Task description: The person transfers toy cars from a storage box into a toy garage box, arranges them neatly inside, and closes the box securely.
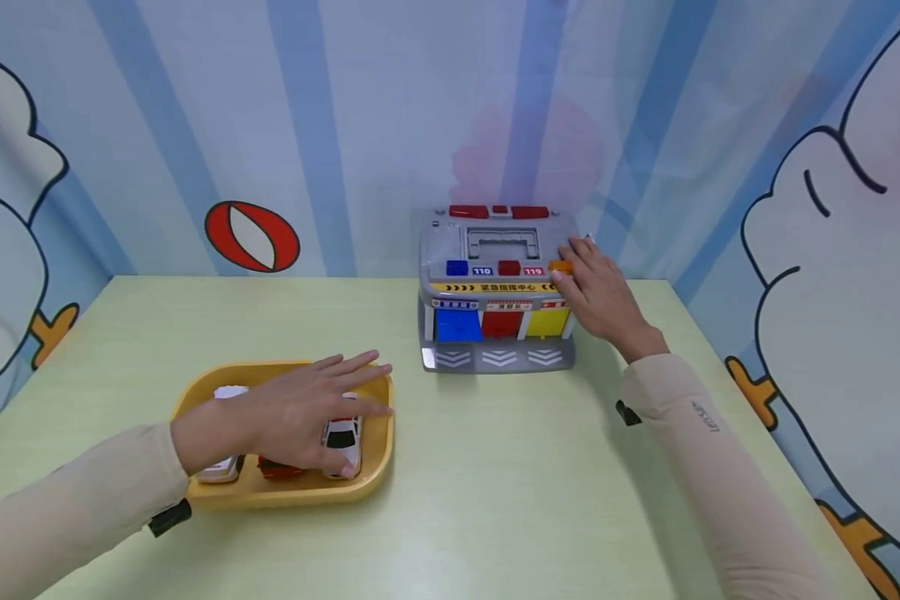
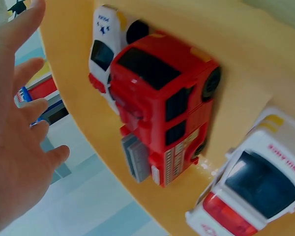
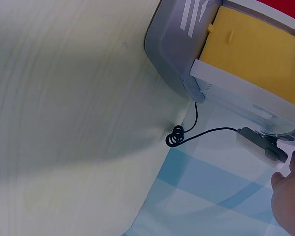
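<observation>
My left hand (image 1: 303, 412) hovers over a yellow tray (image 1: 285, 498), fingers spread and straight, gripping nothing. In the tray are a white police car (image 2: 105, 44), a red fire truck (image 2: 162, 88) and a white ambulance (image 2: 260, 187). The left hand partly covers these toys in the head view. My right hand (image 1: 603, 292) rests on the right side of a grey toy emergency station (image 1: 498, 358), its fingers extended beside the orange button (image 1: 561, 267). The station's front has a blue door (image 1: 458, 326), tilted outward, a red door (image 1: 502, 324) and a yellow door (image 1: 547, 322).
The station stands at the back of a pale table (image 1: 487, 492), close to a blue-striped backdrop (image 1: 390, 125). A coiled black cord (image 3: 176, 136) runs from its side to a small grey handset (image 3: 262, 144) hanging on the right wall.
</observation>
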`<state>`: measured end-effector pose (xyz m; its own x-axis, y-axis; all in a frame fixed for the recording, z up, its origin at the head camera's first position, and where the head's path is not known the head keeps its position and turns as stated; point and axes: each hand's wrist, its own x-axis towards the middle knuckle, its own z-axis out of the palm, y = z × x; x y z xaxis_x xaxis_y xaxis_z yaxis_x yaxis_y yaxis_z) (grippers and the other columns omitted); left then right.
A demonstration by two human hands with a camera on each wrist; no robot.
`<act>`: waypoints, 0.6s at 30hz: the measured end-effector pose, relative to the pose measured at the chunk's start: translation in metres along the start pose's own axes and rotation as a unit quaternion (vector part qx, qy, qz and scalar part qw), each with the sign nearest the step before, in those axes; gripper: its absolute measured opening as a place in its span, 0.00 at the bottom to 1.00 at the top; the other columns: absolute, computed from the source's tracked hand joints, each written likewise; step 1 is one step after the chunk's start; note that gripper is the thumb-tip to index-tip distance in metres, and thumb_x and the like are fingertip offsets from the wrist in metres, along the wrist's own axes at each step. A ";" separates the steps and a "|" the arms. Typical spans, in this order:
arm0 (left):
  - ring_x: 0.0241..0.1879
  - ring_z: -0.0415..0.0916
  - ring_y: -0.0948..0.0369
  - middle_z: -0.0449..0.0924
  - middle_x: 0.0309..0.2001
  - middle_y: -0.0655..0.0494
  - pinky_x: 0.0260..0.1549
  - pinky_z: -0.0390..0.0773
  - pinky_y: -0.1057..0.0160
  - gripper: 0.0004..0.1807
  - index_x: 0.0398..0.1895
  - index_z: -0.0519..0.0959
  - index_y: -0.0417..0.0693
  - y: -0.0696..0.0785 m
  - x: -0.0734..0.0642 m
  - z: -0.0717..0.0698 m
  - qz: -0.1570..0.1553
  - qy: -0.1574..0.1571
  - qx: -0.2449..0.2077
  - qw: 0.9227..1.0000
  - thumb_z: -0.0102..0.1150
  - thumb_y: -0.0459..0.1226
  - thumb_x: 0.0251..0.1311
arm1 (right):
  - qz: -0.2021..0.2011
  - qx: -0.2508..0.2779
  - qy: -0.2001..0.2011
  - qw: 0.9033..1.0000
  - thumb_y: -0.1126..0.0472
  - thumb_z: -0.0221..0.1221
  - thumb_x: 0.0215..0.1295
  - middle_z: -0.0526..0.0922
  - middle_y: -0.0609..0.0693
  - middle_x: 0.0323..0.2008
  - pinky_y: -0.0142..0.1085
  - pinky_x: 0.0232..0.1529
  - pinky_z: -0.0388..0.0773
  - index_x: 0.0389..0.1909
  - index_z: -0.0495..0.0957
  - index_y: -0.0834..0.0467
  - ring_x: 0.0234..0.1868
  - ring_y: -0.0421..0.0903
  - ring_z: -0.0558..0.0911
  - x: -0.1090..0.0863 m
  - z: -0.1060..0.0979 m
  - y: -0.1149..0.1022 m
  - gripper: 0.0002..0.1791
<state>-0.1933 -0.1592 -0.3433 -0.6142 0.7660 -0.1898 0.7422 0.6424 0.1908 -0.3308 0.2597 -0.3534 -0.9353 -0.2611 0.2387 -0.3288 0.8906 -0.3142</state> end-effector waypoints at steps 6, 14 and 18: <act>0.80 0.43 0.47 0.52 0.80 0.51 0.76 0.51 0.41 0.40 0.71 0.70 0.63 -0.003 -0.006 0.008 0.027 0.020 0.008 0.999 0.69 0.58 0.54 | 0.003 0.002 -0.005 1.000 0.38 0.36 0.78 0.44 0.54 0.81 0.58 0.79 0.39 0.79 0.49 0.56 0.82 0.57 0.40 0.000 0.001 -0.002 0.39; 0.80 0.45 0.47 0.50 0.80 0.53 0.75 0.53 0.41 0.38 0.71 0.71 0.63 -0.006 -0.011 0.016 0.017 0.010 0.000 1.000 0.70 0.54 0.55 | -0.002 0.006 0.003 1.000 0.38 0.36 0.77 0.44 0.53 0.82 0.56 0.79 0.38 0.79 0.49 0.55 0.82 0.56 0.40 -0.001 -0.002 -0.003 0.38; 0.80 0.47 0.47 0.53 0.80 0.52 0.75 0.54 0.41 0.34 0.67 0.75 0.62 -0.007 -0.010 0.019 0.015 -0.001 0.002 1.000 0.70 0.53 0.55 | -0.003 0.008 0.003 1.000 0.36 0.36 0.77 0.44 0.53 0.82 0.56 0.79 0.38 0.80 0.49 0.55 0.82 0.56 0.40 -0.001 0.000 -0.001 0.39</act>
<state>-0.1870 -0.1721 -0.3614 -0.5904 0.7853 -0.1865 0.7620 0.6185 0.1919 -0.3296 0.2593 -0.3529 -0.9324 -0.2646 0.2463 -0.3371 0.8825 -0.3279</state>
